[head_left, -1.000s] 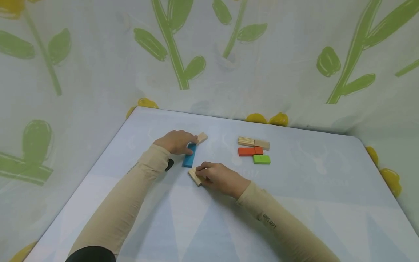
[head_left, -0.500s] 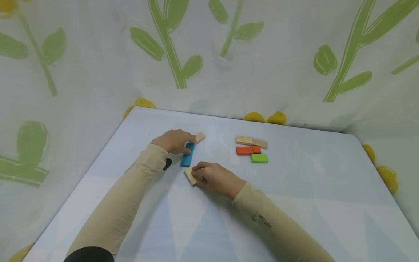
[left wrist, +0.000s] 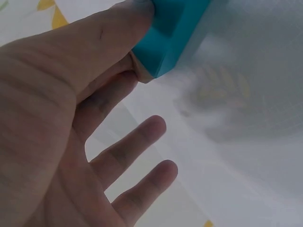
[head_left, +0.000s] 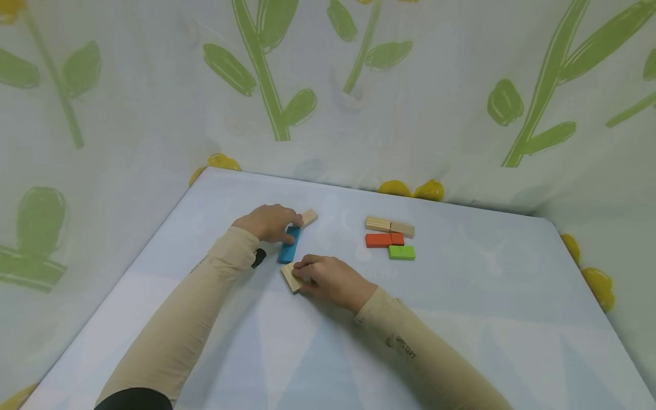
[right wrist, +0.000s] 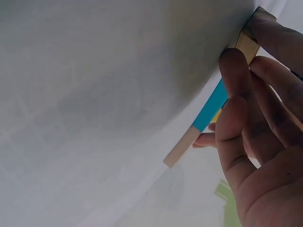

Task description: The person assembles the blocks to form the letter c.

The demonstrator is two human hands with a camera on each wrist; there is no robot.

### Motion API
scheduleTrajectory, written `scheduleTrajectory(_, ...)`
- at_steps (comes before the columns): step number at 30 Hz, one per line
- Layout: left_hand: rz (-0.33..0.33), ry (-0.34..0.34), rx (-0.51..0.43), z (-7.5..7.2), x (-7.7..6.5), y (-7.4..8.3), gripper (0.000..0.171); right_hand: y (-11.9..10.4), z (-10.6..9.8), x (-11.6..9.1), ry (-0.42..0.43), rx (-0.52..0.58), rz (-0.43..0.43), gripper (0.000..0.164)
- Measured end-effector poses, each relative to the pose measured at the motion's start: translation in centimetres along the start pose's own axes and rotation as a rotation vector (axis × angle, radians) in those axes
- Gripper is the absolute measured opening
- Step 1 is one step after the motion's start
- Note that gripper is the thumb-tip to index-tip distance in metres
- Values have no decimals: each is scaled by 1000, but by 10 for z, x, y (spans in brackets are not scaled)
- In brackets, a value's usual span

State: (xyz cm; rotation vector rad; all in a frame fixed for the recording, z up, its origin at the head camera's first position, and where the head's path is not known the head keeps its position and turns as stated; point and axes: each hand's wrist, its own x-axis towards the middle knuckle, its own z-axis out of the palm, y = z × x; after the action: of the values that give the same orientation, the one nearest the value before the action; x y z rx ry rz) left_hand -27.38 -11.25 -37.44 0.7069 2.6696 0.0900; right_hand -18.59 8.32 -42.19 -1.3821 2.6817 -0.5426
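As two hands work over a pale table (head_left: 461, 296), a blue block (head_left: 287, 253) lies flat on the surface left of center, with a pale wooden block (head_left: 310, 217) angled off its far end and a near wooden block (head_left: 290, 279) slanting at its close end. Whether that last pair touch cannot be told. The right hand (head_left: 334, 280) grasps the near wooden block between thumb and fingers. The left hand (head_left: 266, 222) rests its thumb on the blue block and its forefinger by the pale wooden block; two other fingers extend free, and whether it pinches cannot be told.

To the right, well apart, sit a striped wooden block (head_left: 378, 224) and a plain wooden block (head_left: 402, 229) end to end, then a long red block (head_left: 377, 241) meeting a short red block (head_left: 397, 238), and a green block (head_left: 402, 253) nearest the person. Beige sleeves (head_left: 169, 319) cover both arms; behind the table, green plants (head_left: 269, 80) decorate a white backdrop (head_left: 430, 114).
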Motion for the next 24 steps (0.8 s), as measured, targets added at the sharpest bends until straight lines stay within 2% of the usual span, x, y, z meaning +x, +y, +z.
scheduleTrajectory(9, 9, -12, 7, 1, 1, -1, 53, -1, 1, 0, 1, 4, 28, 37)
scheduleTrajectory(16, -12, 3, -1, 1, -4, -3, 54, -5, 1, 0, 20, -41, 42, 37)
scheduleTrajectory(24, -1, 9, -4, 4, -2, -4, 53, -7, 1, 0, 4, -69, 58, 37)
